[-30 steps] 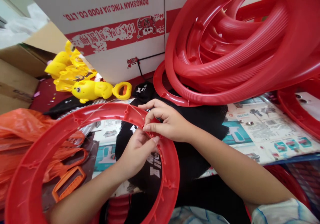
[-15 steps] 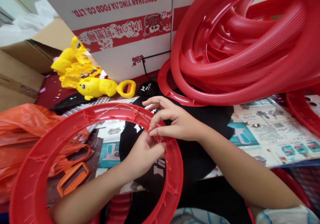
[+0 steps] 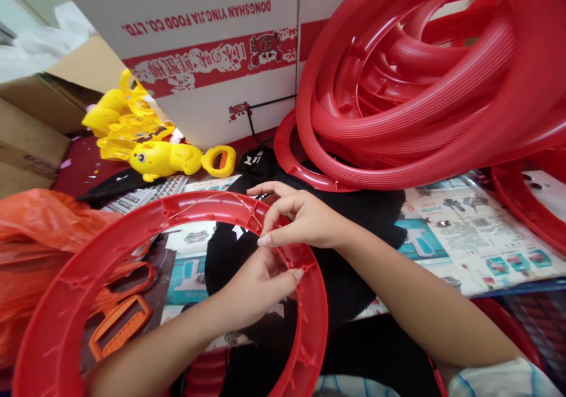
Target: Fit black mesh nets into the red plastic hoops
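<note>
A large red plastic ring (image 3: pixel 132 232) lies tilted in front of me, its inner ribbed side facing up. My left hand (image 3: pixel 256 285) comes from below inside the ring and grips its right rim, thumb pressed on the edge. My right hand (image 3: pixel 300 220) reaches over the same rim from the right, its fingertips pinched at a point on it where a thin pale string (image 3: pixel 207 199) runs along the ring. Black mesh fabric (image 3: pixel 354 220) lies under both hands.
A tall pile of red rings (image 3: pixel 420 90) leans at the right. A white printed carton (image 3: pixel 198 43) stands behind. Yellow toy parts (image 3: pixel 154 155) lie at the back left, an orange plastic bag (image 3: pixel 48 226) and orange handles (image 3: pixel 119 326) at the left, printed sheets (image 3: pixel 477 232) at the right.
The ring has shifted slightly down and to the right in my hands. My left thumb has slid further along the rim. My right hand keeps its pinch.
</note>
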The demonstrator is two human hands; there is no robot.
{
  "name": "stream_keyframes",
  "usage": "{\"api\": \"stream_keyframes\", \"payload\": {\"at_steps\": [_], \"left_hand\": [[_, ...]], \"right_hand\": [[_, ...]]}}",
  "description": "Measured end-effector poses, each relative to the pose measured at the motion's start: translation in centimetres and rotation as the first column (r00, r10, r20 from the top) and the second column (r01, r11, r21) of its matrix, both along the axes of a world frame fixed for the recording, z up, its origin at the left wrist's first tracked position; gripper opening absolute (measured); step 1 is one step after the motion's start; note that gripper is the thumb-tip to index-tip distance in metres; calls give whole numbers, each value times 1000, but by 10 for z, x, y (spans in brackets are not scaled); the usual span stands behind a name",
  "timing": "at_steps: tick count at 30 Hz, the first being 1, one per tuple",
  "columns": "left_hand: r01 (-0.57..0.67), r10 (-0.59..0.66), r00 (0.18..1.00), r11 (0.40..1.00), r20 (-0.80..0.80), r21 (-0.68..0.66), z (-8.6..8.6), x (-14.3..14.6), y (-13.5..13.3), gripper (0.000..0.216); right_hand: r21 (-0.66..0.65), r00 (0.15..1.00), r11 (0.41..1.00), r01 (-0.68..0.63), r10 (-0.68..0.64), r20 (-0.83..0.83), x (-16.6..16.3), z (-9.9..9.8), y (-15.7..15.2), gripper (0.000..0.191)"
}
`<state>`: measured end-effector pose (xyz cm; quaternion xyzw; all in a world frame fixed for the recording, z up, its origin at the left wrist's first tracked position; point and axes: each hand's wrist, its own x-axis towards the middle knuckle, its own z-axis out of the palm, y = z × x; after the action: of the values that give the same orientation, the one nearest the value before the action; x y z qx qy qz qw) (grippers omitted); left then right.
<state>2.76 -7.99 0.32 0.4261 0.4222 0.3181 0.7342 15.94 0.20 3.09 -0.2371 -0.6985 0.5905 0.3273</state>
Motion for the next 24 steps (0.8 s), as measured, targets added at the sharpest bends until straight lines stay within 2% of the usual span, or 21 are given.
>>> {"api": "stream_keyframes", "payload": {"at_steps": [3,9,11,16,20,24], "left_hand": [[12,-12,1000,1000,-1,-7,1,-1,-1,25],[22,-19,995,999,96,-32,4,-3,1,30],[-23,24,993,1000,117,-7,1,-3,2,29],[-224,220,965,974,142,14,-9,-2,5,32],[-331,330,940,944,91,5,-12,2,4,32],[-315,316,948,949,42,-20,-14,2,6,27]], "right_hand": [[6,1000,1000,0,0,-17,1,0,1,10],[-98,1000,995,13,-15,-13,1,-2,5,12],[-114,999,993,8,-12,-30,1,-3,6,12],[-169,997,985,28,-39,-66,-2,-3,5,13],[-107,999,993,51,-50,9,-2,-1,5,13],[14,989,998,58,-60,137,-1,-1,5,10]]}}
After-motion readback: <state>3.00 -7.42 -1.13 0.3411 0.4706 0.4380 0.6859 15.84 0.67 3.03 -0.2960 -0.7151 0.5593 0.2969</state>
